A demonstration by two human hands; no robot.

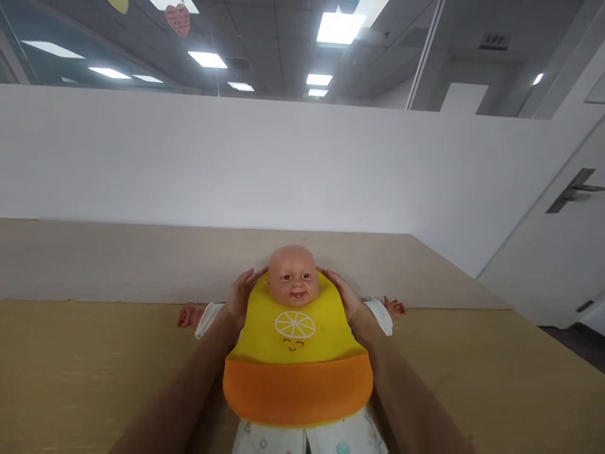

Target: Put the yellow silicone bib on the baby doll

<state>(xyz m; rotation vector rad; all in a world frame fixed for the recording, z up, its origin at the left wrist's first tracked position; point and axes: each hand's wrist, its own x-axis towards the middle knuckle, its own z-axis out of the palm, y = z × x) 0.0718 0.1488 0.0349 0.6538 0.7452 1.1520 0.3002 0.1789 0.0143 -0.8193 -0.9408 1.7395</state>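
A bald baby doll [293,261] lies on its back on the table, its arms stretched out to both sides in white sleeves. Over its chest is a yellow bib [258,337] with a white citrus slice and a smiling face printed on it, and an orange catch pocket [297,392] along the bottom. My left hand [241,296] grips the bib's upper edge beside the doll's neck. On the other side, my right hand [345,295] grips the opposite upper edge. The fingertips of both hands are partly hidden behind the bib and head. White patterned trousers [271,439] show below the pocket.
The wooden table [85,372] meets a paler board [118,261] behind the doll. A white wall [212,164] with glass above stands at the back. At right is a door with a metal handle [571,189].
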